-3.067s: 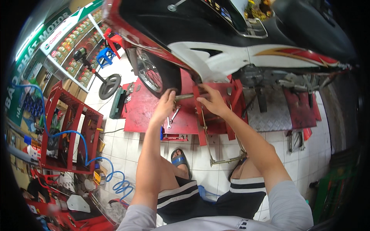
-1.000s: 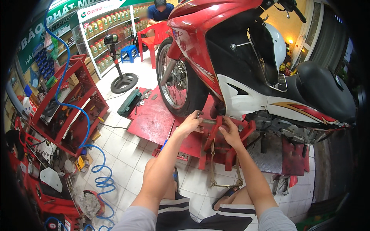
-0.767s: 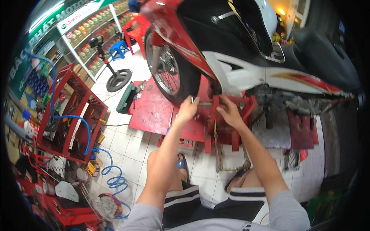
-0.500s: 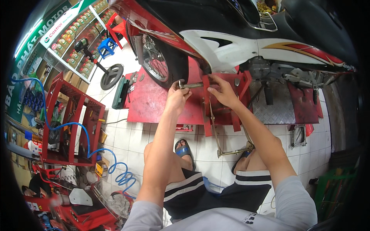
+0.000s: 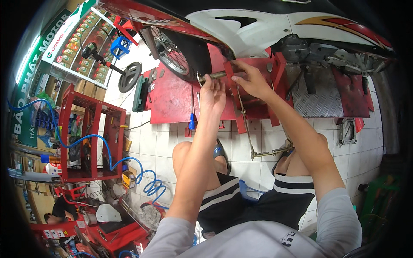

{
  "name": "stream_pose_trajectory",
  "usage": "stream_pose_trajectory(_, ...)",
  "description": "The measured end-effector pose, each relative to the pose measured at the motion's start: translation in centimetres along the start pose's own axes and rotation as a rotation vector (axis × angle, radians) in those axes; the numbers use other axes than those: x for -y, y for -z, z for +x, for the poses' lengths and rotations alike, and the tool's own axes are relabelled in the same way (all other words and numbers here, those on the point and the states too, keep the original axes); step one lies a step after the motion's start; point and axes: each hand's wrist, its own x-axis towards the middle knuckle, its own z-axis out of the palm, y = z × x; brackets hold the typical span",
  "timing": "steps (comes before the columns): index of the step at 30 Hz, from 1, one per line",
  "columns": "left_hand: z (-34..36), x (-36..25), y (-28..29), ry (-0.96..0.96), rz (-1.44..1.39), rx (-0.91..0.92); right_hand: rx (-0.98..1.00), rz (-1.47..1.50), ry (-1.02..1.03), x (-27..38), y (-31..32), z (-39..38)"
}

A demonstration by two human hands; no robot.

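A threaded metal rod runs sideways from the red metal upright of a clamp-like frame, with a short crossbar at its left end. My left hand, palm turned up, has its thumb and fingers on that left end. My right hand grips the top of the red upright, thumb on the near side and index finger over it. Thin metal linkage bars hang from the frame toward the floor. Just beyond my hands are the motorbike's front wheel and white side panel.
The bike stands on a red lift platform, where a blue-handled screwdriver and a green case lie. At left are a red tool cart and a coiled blue air hose. A second red motorbike is at lower left.
My left hand has turned palm up at the rod's end, its fingers less curled. The right hand stays on the upright. The view has shifted, and the screwdriver now shows beside my left forearm.
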Motion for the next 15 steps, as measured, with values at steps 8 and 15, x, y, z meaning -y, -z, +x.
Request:
stream_pose_trajectory(8, -0.2, 2.0, -1.1, -0.127, 0.053, 0.042, 0.002, 0.078, 0.025, -0.7, 0.0, 0.3)
stream_pose_trajectory(15, 0.8, 2.0, -0.5, -0.115, 0.088, -0.004, 0.006, 0.105, 0.048, -1.2, -0.1, 0.4)
